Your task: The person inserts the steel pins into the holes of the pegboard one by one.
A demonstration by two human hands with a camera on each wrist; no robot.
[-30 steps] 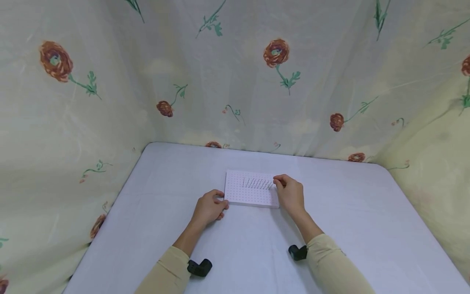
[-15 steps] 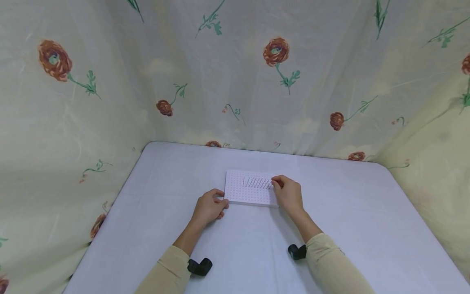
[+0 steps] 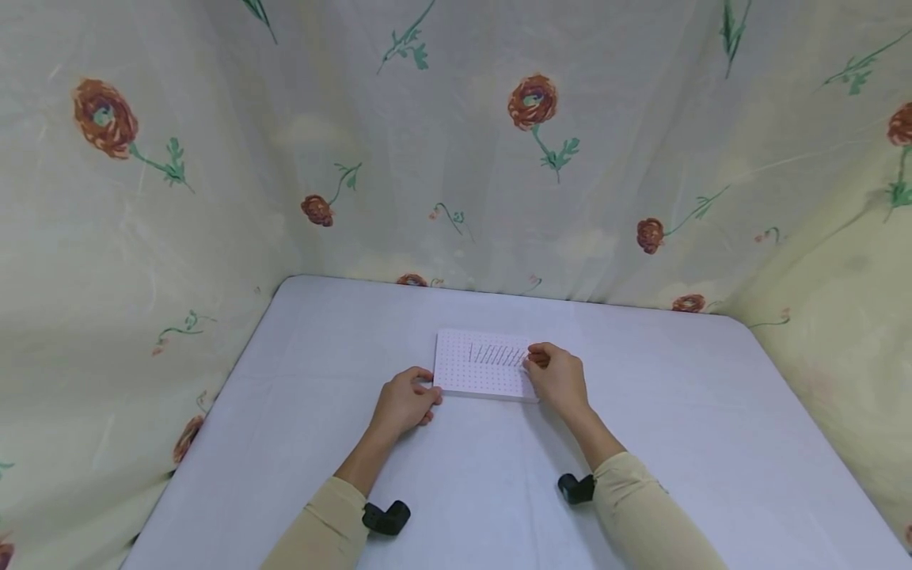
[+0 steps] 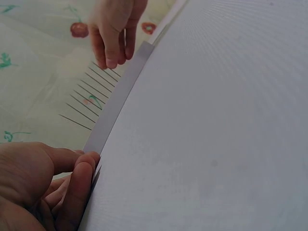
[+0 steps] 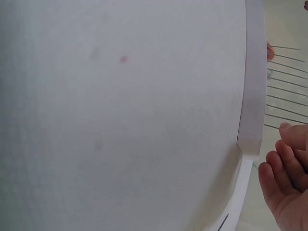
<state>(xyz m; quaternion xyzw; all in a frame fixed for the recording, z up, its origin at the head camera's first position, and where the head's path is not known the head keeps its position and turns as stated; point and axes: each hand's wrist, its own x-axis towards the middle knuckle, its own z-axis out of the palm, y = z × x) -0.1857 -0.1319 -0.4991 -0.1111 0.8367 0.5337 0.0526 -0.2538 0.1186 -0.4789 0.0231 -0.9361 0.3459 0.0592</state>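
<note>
A white pegboard [image 3: 492, 384] with rows of small holes lies flat in the middle of the table. Several thin metal pins [image 3: 492, 354] stand in one row on it, most leaning the same way. My left hand [image 3: 403, 402] holds the board's near left corner between thumb and fingers; the left wrist view shows those fingertips [image 4: 85, 161] against the edge. Over the right end of the row is my right hand [image 3: 561, 378], its thumb and forefinger slightly parted. In the right wrist view its thumb overlaps the last pin [image 5: 272, 127], partly hiding it.
A white cloth covers the table [image 3: 641, 380]. Behind and beside it hangs a pale curtain [image 3: 442, 142] printed with red-brown flowers. Each wrist carries a small black camera, one at the left sleeve [image 3: 386, 518] and one at the right [image 3: 575, 488].
The right hand has shifted slightly left, and its thumb has come down away from the forefinger at the last pin. The left hand keeps its place on the board.
</note>
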